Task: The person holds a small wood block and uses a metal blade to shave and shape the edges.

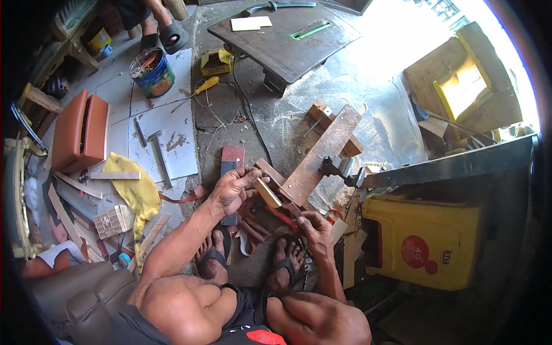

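Observation:
My left hand point(233, 188) is closed on the upper end of a short, pale wooden piece point(267, 194), which tilts down toward the right. My right hand point(315, 229) pinches the end of a narrow dark-red strip point(294, 210) close to the wood's lower end; its material is unclear. An orange-red part point(282, 217) shows just below the wood, and I cannot tell what it belongs to. Beyond my hands, a worn wooden board point(322, 152) lies across a wooden block point(351, 145), with a dark metal clamp point(339, 168) at its side. Reddish-brown strips point(251, 221) lie between my feet.
A low dark table point(276, 43) with a green slot stands ahead. On the floor to the left are a hammer point(161, 158), a yellow cloth point(132, 190) and a brown upholstered piece point(79, 131). A yellow box point(422, 241) stands right. Another person's foot point(172, 37) is at upper left.

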Action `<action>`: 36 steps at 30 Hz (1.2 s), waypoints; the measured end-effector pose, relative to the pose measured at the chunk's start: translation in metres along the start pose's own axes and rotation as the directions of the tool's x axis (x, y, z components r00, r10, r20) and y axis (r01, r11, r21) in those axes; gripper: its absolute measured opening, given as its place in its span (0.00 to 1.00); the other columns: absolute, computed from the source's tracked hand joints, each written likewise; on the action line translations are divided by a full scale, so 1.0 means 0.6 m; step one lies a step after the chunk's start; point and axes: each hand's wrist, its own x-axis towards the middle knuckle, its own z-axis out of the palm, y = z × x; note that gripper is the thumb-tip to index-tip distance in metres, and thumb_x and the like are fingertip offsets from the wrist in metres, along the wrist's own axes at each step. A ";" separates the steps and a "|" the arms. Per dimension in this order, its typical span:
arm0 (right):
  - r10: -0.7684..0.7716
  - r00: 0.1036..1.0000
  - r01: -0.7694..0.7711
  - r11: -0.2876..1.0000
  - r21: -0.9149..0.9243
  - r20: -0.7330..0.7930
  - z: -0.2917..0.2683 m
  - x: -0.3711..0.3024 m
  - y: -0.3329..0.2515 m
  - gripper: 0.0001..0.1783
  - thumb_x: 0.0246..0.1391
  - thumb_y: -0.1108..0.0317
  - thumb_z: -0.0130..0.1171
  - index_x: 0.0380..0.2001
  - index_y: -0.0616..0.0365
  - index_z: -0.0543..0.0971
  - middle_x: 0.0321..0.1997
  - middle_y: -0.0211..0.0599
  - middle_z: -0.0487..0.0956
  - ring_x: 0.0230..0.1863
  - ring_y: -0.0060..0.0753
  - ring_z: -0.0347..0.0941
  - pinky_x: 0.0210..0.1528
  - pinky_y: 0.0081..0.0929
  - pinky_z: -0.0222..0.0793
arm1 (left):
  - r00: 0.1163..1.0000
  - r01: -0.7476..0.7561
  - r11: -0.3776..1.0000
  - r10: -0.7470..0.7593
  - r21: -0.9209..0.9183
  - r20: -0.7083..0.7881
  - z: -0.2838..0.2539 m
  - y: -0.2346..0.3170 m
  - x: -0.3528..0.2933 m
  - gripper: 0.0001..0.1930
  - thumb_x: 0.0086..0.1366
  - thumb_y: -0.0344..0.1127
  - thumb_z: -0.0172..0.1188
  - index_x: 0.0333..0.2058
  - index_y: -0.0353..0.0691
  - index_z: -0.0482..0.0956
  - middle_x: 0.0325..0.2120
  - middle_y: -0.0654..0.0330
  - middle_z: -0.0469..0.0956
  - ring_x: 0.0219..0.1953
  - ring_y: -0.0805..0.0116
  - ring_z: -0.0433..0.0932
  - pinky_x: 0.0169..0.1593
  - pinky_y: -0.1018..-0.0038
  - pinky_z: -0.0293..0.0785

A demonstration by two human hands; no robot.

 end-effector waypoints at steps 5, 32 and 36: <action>0.063 0.998 -0.063 0.956 0.288 0.009 0.019 -0.011 -0.015 0.13 0.64 0.66 0.62 0.45 0.64 0.80 0.37 0.40 0.85 0.31 0.25 0.80 0.36 0.23 0.77 | 0.996 -0.048 0.998 0.045 -0.041 -0.078 -0.044 0.008 -0.014 0.10 0.70 0.39 0.61 0.45 0.43 0.81 0.40 0.63 0.83 0.44 0.65 0.84 0.50 0.63 0.82; 0.059 0.997 -0.069 0.970 0.233 0.047 0.041 -0.009 -0.028 0.12 0.65 0.66 0.60 0.45 0.65 0.80 0.36 0.37 0.85 0.32 0.23 0.80 0.38 0.23 0.76 | 0.940 -0.221 0.975 0.206 -0.024 -0.273 0.021 -0.038 -0.001 0.08 0.67 0.36 0.66 0.44 0.49 0.78 0.38 0.71 0.78 0.42 0.76 0.76 0.50 0.66 0.75; 0.048 0.998 -0.058 0.970 0.236 0.048 0.039 -0.006 -0.021 0.13 0.65 0.65 0.60 0.45 0.65 0.80 0.36 0.38 0.85 0.33 0.23 0.80 0.38 0.22 0.77 | 0.940 -0.228 0.974 0.220 -0.001 -0.259 0.035 -0.043 -0.003 0.09 0.67 0.37 0.66 0.44 0.49 0.78 0.37 0.71 0.77 0.42 0.75 0.76 0.50 0.64 0.77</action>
